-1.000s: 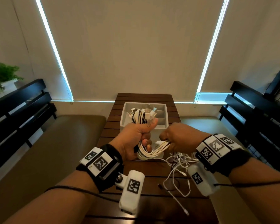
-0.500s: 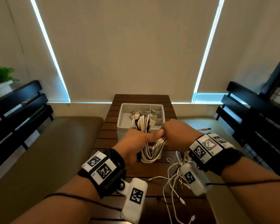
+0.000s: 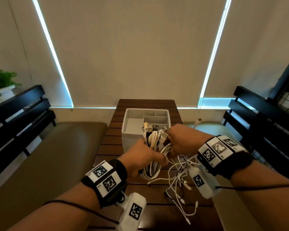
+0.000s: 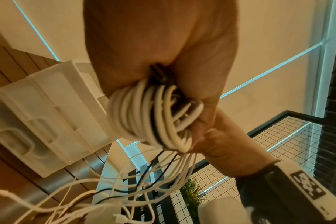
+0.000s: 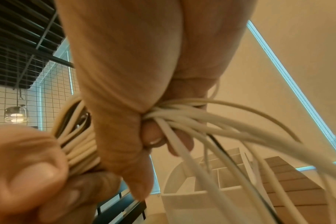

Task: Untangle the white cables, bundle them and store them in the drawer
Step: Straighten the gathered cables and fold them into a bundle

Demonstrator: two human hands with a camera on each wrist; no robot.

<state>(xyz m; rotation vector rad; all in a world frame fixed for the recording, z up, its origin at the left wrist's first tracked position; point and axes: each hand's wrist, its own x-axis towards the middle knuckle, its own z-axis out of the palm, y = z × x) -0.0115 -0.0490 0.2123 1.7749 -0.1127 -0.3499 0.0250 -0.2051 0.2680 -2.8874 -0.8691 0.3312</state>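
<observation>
Your left hand [image 3: 141, 158] is closed around a looped bundle of white cables [image 3: 153, 161], held just above the wooden table [image 3: 110, 139] in front of the white divided drawer [image 3: 132, 135]. Your right hand [image 3: 182, 139] clamps the same cables beside the left, fingers curled round the strands. Plug ends [image 3: 153, 129] stick up between the hands; loose cable tails [image 3: 180, 185] trail onto the table.

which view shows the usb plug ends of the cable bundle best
The head view: the USB plug ends fan out above the cable bundle, gripped by the left hand and right hand. The left wrist view shows only the bundle's looped bottom; the right wrist view shows cable strands, no plugs.
</observation>
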